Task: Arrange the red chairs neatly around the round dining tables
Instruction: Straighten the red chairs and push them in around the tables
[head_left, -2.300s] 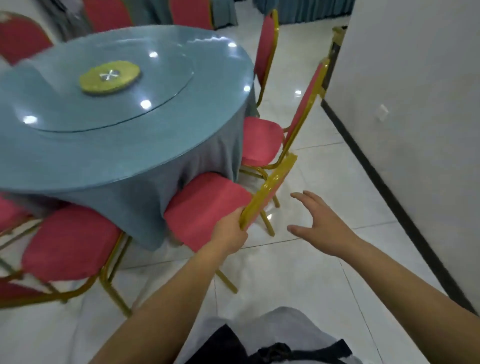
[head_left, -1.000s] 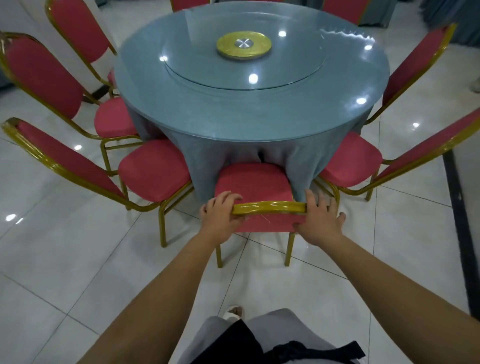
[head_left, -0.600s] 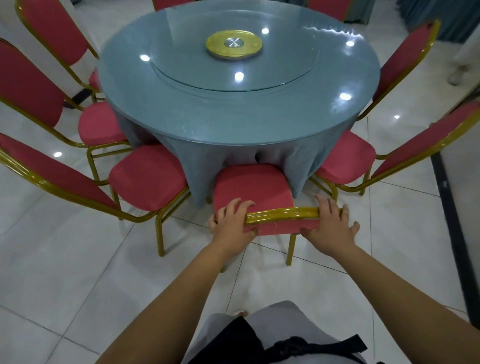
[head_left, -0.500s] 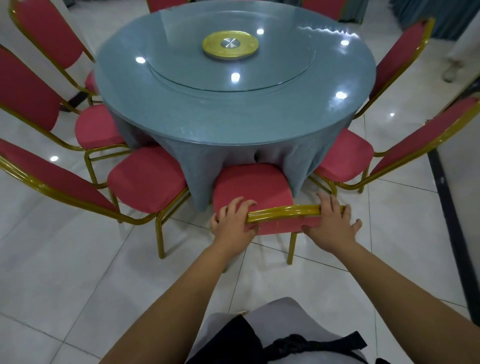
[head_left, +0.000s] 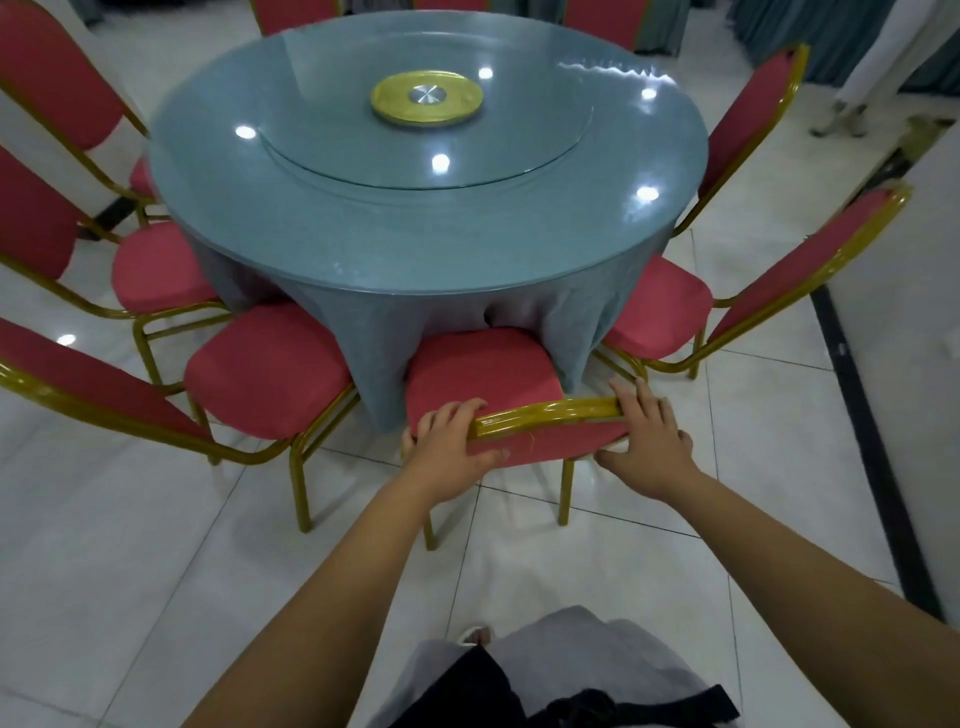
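A red chair (head_left: 480, 371) with a gold frame stands right in front of me, its seat tucked against the blue cloth of the round table (head_left: 467, 244). My left hand (head_left: 449, 441) grips the left end of the chair's gold top rail, fingers curled over it. My right hand (head_left: 644, 441) holds the right end, fingers over the rail and thumb below the red back. More red chairs ring the table: one at the left (head_left: 260, 364), one further left (head_left: 156, 265), one at the right (head_left: 660, 306).
A glass turntable with a gold hub (head_left: 426, 98) sits on the table. A white wall with a dark skirting strip (head_left: 852, 415) runs along the right. The floor is glossy white tile. Teal curtains hang at the back right.
The chair is pushed slightly closer under the table, and both hands stay on its top rail. My view has dropped a little and come nearer.
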